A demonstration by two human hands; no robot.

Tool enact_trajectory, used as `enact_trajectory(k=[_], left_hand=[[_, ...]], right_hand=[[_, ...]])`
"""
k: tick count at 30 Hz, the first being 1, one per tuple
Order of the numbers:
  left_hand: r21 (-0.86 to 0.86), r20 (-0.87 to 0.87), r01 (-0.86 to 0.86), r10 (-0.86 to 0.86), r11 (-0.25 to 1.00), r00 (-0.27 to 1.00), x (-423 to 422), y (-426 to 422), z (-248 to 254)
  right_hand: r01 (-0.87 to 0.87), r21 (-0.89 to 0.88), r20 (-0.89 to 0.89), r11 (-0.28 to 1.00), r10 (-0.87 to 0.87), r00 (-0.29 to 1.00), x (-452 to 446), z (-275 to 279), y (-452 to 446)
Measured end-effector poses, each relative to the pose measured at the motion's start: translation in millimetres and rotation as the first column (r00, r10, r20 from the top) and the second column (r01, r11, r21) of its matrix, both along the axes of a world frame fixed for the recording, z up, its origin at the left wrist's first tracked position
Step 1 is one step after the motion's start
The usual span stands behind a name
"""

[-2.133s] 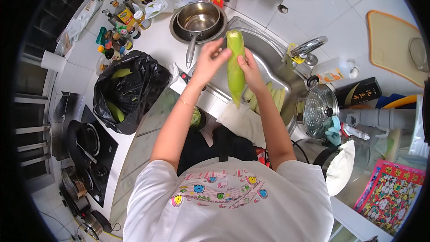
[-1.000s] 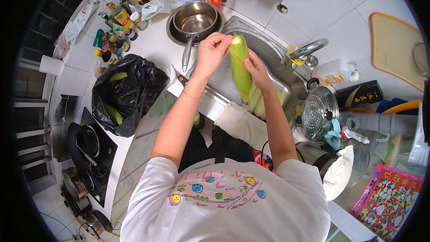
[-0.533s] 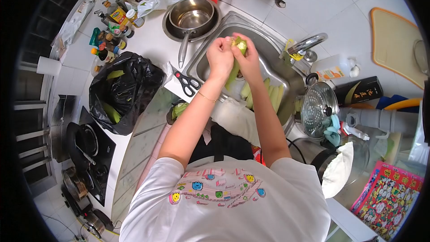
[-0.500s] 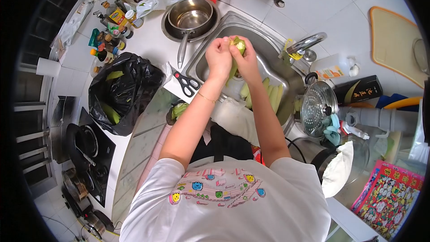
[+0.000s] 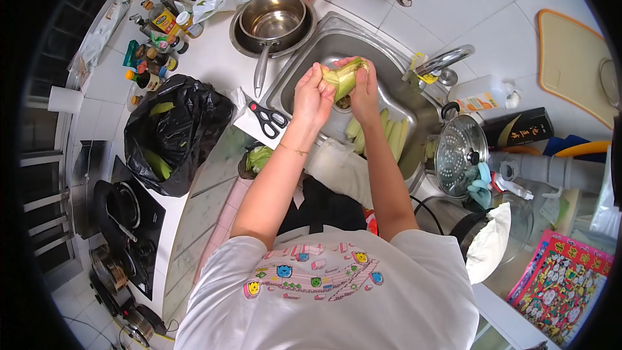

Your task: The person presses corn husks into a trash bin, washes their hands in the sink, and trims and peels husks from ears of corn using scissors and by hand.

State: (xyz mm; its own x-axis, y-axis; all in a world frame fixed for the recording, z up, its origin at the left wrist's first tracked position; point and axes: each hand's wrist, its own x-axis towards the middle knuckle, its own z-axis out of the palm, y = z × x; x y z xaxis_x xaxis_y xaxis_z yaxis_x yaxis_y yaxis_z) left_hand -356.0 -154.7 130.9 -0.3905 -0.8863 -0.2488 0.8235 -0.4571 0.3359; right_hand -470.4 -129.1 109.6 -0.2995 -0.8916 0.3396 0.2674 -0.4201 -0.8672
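Observation:
Over the sink [image 5: 311, 58] I hold an ear of corn [image 5: 345, 78] in its pale green husk, tilted between both hands. My left hand [image 5: 312, 98] is closed with its fingers pinched on the husk at the left end. My right hand [image 5: 365, 89] wraps around the other end of the ear. Below, in the sink, lie several long pale green ears of corn [image 5: 396, 137], partly hidden by my right forearm. The kernels of the held ear cannot be made out.
Left of the sink sit a saucepan [image 5: 273, 18] in a wider pan, black-handled scissors [image 5: 267, 118] and a black plastic bag [image 5: 194, 113] with green husks. The faucet [image 5: 447, 58] reaches over the sink's right side. A steamer lid [image 5: 459, 155] stands at the right.
The ear has turned from near upright to tilted sideways, showing more of its husk. My left hand has moved slightly down and left; the right hand has shifted along with the ear.

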Motion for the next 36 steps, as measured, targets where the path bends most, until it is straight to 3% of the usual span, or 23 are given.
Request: enact_trajectory(k=[10,13,16,20,23,29,36], left_hand=[[-0.095,-0.043,0.099,-0.103,0.991,0.994,-4,5,4],[-0.082,-0.031,0.1,-0.103,0.992,0.994,-6,2,-7],[-0.111,0.22,0.095,-0.069,0.989,0.973,1,3,-21],[-0.212,0.383,0.193,-0.1,0.958,0.918,20,2,-43],[-0.286,0.532,0.289,-0.1,0.913,0.841,33,5,-57],[-0.304,0.655,0.344,-0.068,0.888,0.752,47,18,-56],[-0.298,0.679,0.328,-0.043,0.896,0.733,58,30,-41]], right_hand=[[0.01,0.05,0.012,0.999,-0.01,1.0,0,8,12],[0.034,0.152,0.026,0.988,-0.039,0.999,-4,-3,4],[-0.041,0.236,0.175,0.971,-0.001,0.985,-15,-21,-19],[0.015,0.316,0.165,0.949,-0.07,0.984,-24,-30,-47],[-0.055,0.317,0.3,0.947,-0.045,0.953,-37,-60,-69],[-0.099,0.554,0.303,0.827,-0.089,0.949,-47,-91,-99],[-0.186,0.626,0.443,0.757,-0.149,0.884,-43,-111,-105]])
